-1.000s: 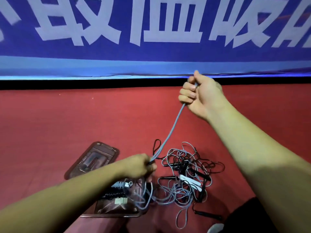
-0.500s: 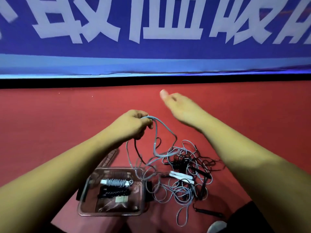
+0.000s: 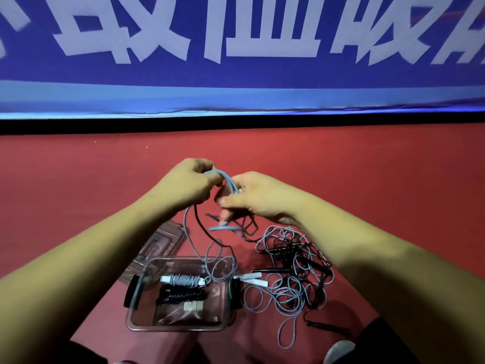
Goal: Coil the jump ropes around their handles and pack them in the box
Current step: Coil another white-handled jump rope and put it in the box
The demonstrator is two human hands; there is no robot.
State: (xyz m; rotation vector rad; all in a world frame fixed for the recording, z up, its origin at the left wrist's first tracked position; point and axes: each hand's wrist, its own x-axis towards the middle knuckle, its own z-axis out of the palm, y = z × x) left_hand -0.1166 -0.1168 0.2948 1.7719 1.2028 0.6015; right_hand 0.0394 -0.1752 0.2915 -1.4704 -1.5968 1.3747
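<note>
Rope tangle (image 3: 291, 274) beside box (image 3: 181, 324), lid (image 3: 162, 243).

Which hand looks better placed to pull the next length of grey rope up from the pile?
Probably the right hand: it hovers nearer the tangled pile, while the left hand is closed on the grey rope loops.

Bare red floor (image 3: 78, 185) lies open across the left and upper middle of the frame, up to the blue banner (image 3: 236, 82) that walls off the top. At lower centre the clear box (image 3: 136, 319) is open-topped, but two coiled ropes, one grey (image 3: 181, 280) and one black (image 3: 181, 296), fill its upper half, and grey rope loops (image 3: 210, 258) hang across its upper right corner. Its lid (image 3: 164, 243) lies just beyond, up-left. The tangled rope pile (image 3: 291, 274) blocks the floor right of the box; both forearms cross the lower corners.
</note>
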